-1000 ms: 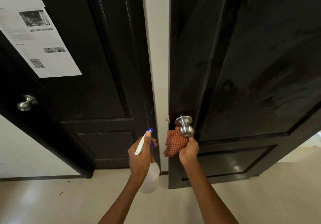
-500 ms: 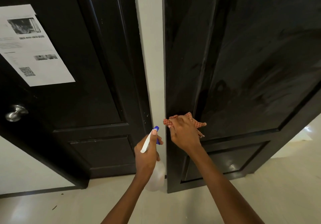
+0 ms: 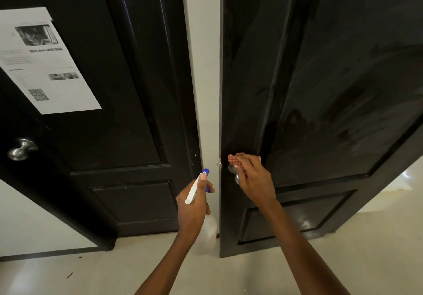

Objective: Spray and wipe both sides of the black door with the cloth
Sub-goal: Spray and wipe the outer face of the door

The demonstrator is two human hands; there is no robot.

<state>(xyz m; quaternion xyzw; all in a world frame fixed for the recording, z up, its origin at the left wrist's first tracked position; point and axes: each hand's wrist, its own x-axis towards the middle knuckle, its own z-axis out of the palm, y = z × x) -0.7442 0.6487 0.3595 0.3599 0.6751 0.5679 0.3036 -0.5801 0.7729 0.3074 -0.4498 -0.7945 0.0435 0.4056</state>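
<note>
On the round metal knob (image 3: pixel 234 173) of the glossy black door (image 3: pixel 332 88): right hand (image 3: pixel 254 178), now lower, grips checked cloth (image 3: pixel 235 160); left hand (image 3: pixel 194 205) clasps plastic spray bottle (image 3: pixel 207 235).

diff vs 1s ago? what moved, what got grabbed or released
The right hand moved with the red checked cloth from beneath the door knob up over its top, so the knob now shows only at the hand's left edge. Nothing was released. The left hand holds the spray bottle as before.
</note>
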